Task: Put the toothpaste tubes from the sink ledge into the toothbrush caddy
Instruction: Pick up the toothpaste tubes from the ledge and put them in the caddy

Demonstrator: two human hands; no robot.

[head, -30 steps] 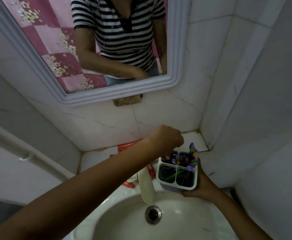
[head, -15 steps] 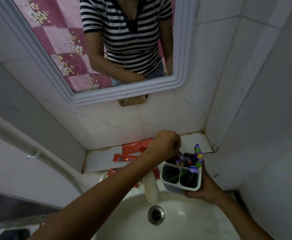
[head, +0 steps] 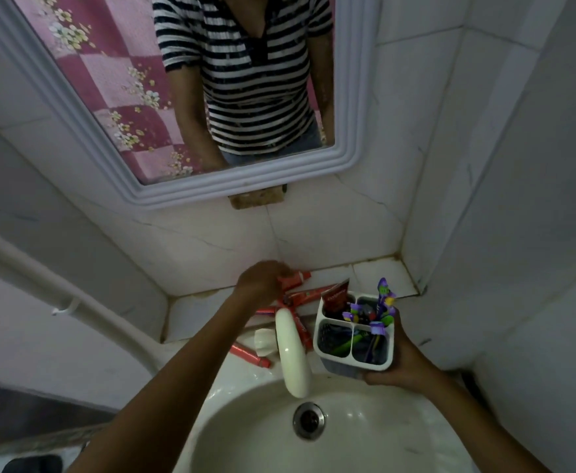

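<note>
- The left hand [head: 262, 279], at centre frame, is down on the white tiled sink ledge [head: 197, 315] with its fingers curled around a red toothpaste tube [head: 293, 279] lying against the back wall; the hand is blurred, so how firmly it grips cannot be told.
- A second red toothpaste tube [head: 308, 297] lies on the ledge just below the first, slanting toward the caddy.
- Another red tube [head: 249, 355] lies lower on the ledge, left of the cream-white curved plastic tap spout [head: 293, 356]; a further red tube shows partly behind the spout.
- The right hand [head: 404, 361], at lower right of centre, is closed around the base and side of the white plastic four-compartment toothbrush caddy [head: 354, 365], holding it above the right edge of the white ceramic basin [head: 245, 421].
- A dark red toothpaste tube [head: 336, 297] stands upright in the caddy's upper-left compartment.
- Purple and green toothbrushes [head: 382, 308] stick out of the right-hand compartments.
- A white-framed mirror [head: 211, 191] fills the upper frame.
</note>
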